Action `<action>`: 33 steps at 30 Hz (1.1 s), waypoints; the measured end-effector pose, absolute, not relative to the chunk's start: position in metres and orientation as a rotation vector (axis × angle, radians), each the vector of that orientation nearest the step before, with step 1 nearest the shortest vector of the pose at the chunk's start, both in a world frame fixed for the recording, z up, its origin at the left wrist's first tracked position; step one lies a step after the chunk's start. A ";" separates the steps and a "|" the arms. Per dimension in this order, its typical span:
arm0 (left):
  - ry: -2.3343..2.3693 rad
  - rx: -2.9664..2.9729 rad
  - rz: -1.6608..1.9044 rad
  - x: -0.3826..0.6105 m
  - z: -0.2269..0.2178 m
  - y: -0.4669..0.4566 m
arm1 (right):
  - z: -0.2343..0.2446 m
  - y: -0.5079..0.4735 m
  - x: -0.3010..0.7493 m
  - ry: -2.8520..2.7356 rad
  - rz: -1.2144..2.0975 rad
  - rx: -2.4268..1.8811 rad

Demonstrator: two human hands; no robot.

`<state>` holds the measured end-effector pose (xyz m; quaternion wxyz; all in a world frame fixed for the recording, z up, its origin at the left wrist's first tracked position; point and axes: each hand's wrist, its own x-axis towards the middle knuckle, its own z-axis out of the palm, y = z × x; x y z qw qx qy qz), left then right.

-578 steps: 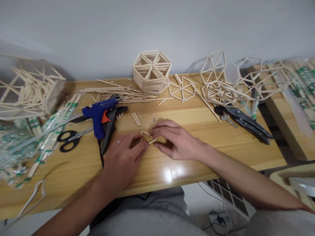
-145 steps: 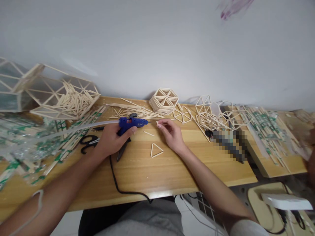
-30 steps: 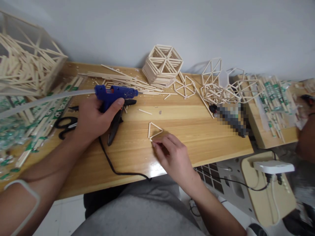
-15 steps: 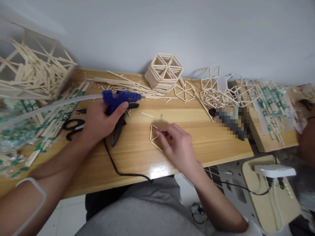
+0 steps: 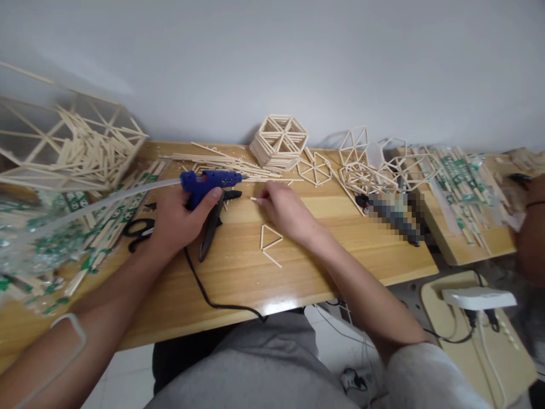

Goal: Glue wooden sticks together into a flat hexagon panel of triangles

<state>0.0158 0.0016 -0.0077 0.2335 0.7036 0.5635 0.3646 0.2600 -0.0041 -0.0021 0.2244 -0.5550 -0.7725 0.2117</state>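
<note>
My left hand (image 5: 177,218) grips a blue glue gun (image 5: 209,182) with its nozzle pointing right and a long clear glue stick trailing left. My right hand (image 5: 284,209) pinches a short wooden stick (image 5: 256,199) just right of the nozzle. On the wooden table (image 5: 238,272), a small stick triangle (image 5: 269,237) lies below my right hand, with one more short stick (image 5: 271,259) touching its lower corner.
A stacked hexagon of sticks (image 5: 279,141) stands at the back, with open stick frames (image 5: 370,165) to its right. Loose sticks (image 5: 217,162), black scissors (image 5: 138,234) and wrapped chopsticks (image 5: 55,244) lie left. Another person's arm (image 5: 530,233) shows at the far right.
My right hand has left the triangle, where it laid a stick at the lower corner, and moved up to the short stick beside the glue gun's nozzle.
</note>
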 end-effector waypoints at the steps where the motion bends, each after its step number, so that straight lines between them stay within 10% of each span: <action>1: 1.554 1.928 1.000 0.016 -0.008 0.001 | -0.005 -0.006 0.265 -2.044 0.620 -1.488; 33: 1.498 1.908 0.884 0.015 -0.016 0.001 | -0.042 -0.005 0.272 -1.495 0.924 -1.156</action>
